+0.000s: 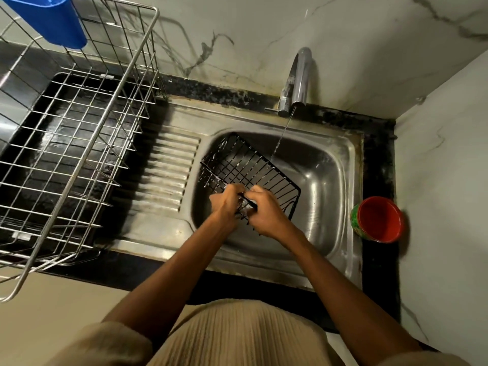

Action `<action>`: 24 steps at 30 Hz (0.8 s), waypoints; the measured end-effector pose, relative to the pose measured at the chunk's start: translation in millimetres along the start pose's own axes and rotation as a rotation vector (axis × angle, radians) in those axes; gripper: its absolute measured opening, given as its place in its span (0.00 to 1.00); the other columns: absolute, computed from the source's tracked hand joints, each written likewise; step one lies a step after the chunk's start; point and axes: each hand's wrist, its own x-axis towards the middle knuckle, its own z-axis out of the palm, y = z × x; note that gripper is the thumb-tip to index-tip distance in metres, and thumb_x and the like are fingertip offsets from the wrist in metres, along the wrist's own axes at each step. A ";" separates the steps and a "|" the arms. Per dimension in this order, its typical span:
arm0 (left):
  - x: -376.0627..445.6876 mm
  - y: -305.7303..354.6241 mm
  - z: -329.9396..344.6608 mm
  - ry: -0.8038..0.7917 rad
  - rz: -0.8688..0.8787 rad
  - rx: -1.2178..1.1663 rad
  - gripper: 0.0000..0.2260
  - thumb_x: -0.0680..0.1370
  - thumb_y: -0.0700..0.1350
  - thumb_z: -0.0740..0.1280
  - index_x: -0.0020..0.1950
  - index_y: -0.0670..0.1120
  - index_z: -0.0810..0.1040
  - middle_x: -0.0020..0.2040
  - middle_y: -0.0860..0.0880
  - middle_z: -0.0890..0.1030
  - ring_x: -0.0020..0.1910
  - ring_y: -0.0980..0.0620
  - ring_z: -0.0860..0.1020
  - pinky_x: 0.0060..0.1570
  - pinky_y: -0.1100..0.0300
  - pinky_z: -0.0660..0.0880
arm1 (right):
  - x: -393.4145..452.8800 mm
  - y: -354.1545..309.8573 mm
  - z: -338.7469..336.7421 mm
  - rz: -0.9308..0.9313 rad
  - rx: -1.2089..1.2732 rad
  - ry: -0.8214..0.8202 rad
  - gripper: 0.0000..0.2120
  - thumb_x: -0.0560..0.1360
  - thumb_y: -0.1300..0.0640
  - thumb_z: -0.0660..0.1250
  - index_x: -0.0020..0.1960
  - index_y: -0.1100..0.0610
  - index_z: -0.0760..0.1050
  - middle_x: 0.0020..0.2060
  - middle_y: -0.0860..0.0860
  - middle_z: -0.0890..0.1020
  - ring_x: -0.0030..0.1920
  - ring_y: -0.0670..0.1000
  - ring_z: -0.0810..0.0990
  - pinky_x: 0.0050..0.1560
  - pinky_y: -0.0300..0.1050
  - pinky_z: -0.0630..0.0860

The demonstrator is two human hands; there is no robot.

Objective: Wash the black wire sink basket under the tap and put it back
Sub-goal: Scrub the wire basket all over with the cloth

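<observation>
The black wire sink basket (pixel 247 167) is tilted inside the steel sink bowl (pixel 324 186), with soap foam on its left wires. A thin stream of water from the chrome tap (pixel 299 80) falls onto its far right edge. My left hand (pixel 224 204) and my right hand (pixel 265 213) both grip the basket's near edge, close together. What lies between my fingers is blurred.
A large steel wire dish rack (pixel 79 143) stands on the black counter to the left, with a blue plastic holder (pixel 52 19) hanging at its top. A red-and-green cup (pixel 379 219) sits on the counter right of the sink. Marble walls close in behind and on the right.
</observation>
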 end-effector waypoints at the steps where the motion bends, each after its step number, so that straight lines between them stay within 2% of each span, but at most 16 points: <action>1: 0.9 1.9 -3.5 -0.013 0.015 0.004 0.22 0.68 0.45 0.72 0.59 0.36 0.79 0.47 0.41 0.83 0.42 0.45 0.81 0.36 0.55 0.78 | 1.9 -0.8 -1.5 0.023 0.013 -0.037 0.12 0.71 0.64 0.73 0.54 0.58 0.80 0.47 0.48 0.74 0.46 0.45 0.73 0.41 0.33 0.67; 3: 3.4 4.4 -9.7 -0.054 0.052 0.012 0.20 0.71 0.44 0.71 0.61 0.36 0.77 0.45 0.42 0.81 0.39 0.47 0.79 0.28 0.60 0.76 | 3.3 -3.5 -2.0 0.083 0.045 -0.161 0.17 0.71 0.59 0.75 0.58 0.56 0.77 0.52 0.48 0.74 0.51 0.48 0.76 0.49 0.40 0.73; 4: 4.7 6.5 -12.8 -0.081 0.076 0.002 0.23 0.70 0.43 0.71 0.63 0.36 0.75 0.47 0.42 0.81 0.41 0.47 0.81 0.27 0.60 0.77 | 2.5 -4.4 -1.3 0.114 0.057 -0.217 0.21 0.71 0.58 0.76 0.62 0.56 0.76 0.56 0.48 0.75 0.55 0.49 0.76 0.54 0.44 0.75; 6: 8.3 9.6 -18.2 -0.120 0.141 -0.004 0.32 0.65 0.46 0.73 0.67 0.37 0.72 0.55 0.41 0.82 0.51 0.43 0.83 0.32 0.58 0.79 | -0.2 -4.2 -1.4 0.148 0.096 -0.267 0.24 0.71 0.56 0.76 0.66 0.55 0.74 0.60 0.49 0.74 0.59 0.50 0.75 0.62 0.49 0.75; 8: 9.8 13.0 -25.2 -0.143 0.181 0.019 0.38 0.60 0.50 0.75 0.69 0.40 0.72 0.58 0.42 0.83 0.56 0.40 0.82 0.38 0.55 0.79 | -2.6 -2.7 -11.1 0.156 0.184 -0.274 0.20 0.72 0.58 0.76 0.62 0.57 0.78 0.57 0.49 0.77 0.56 0.52 0.78 0.61 0.53 0.77; 9: 11.5 13.1 -29.4 -0.151 0.189 0.030 0.39 0.59 0.52 0.75 0.69 0.40 0.73 0.58 0.43 0.84 0.57 0.41 0.82 0.40 0.54 0.79 | -3.2 -0.7 -18.9 0.165 0.234 -0.274 0.18 0.72 0.60 0.75 0.61 0.59 0.80 0.56 0.50 0.78 0.55 0.52 0.80 0.60 0.53 0.78; 13: 17.1 9.1 -39.8 -0.216 0.208 0.068 0.42 0.56 0.56 0.76 0.67 0.41 0.74 0.58 0.45 0.85 0.56 0.42 0.84 0.45 0.52 0.80 | -5.5 3.3 -53.0 0.182 0.416 -0.346 0.14 0.76 0.66 0.70 0.61 0.65 0.80 0.57 0.55 0.83 0.53 0.50 0.83 0.53 0.40 0.79; 15: 18.9 5.6 -38.0 -0.261 0.218 0.056 0.39 0.56 0.54 0.77 0.64 0.39 0.73 0.58 0.44 0.85 0.56 0.41 0.84 0.49 0.48 0.80 | -2.9 1.5 -51.9 0.193 0.268 -0.336 0.12 0.79 0.62 0.66 0.60 0.66 0.80 0.56 0.57 0.83 0.52 0.50 0.81 0.55 0.42 0.79; 17: 19.7 4.2 -34.0 -0.282 0.236 0.033 0.32 0.60 0.50 0.78 0.60 0.43 0.72 0.58 0.42 0.85 0.57 0.39 0.84 0.54 0.44 0.80 | -0.4 -0.7 -38.1 0.227 0.043 -0.359 0.16 0.83 0.54 0.60 0.56 0.67 0.79 0.50 0.60 0.82 0.48 0.55 0.79 0.57 0.57 0.75; 20: 25.4 6.4 -33.8 -0.276 0.278 0.025 0.24 0.65 0.45 0.76 0.59 0.46 0.72 0.57 0.42 0.85 0.57 0.39 0.83 0.59 0.42 0.79 | -4.5 -6.8 -21.0 0.291 0.043 -0.380 0.21 0.81 0.48 0.57 0.49 0.66 0.76 0.45 0.62 0.79 0.44 0.57 0.75 0.55 0.63 0.73; 22: 28.9 8.0 -39.0 -0.264 0.285 0.043 0.23 0.66 0.47 0.75 0.58 0.46 0.74 0.55 0.44 0.86 0.57 0.39 0.83 0.59 0.42 0.79 | -6.3 -3.8 -24.3 0.255 0.101 -0.393 0.17 0.78 0.53 0.62 0.50 0.67 0.80 0.45 0.60 0.79 0.46 0.56 0.78 0.54 0.61 0.75; 24: 31.9 8.2 -46.0 -0.240 0.282 0.066 0.23 0.66 0.49 0.76 0.57 0.45 0.75 0.55 0.45 0.86 0.57 0.40 0.83 0.57 0.43 0.80 | -7.3 -2.3 -41.0 0.233 0.168 -0.414 0.10 0.76 0.63 0.66 0.53 0.63 0.84 0.46 0.50 0.81 0.50 0.50 0.81 0.52 0.48 0.78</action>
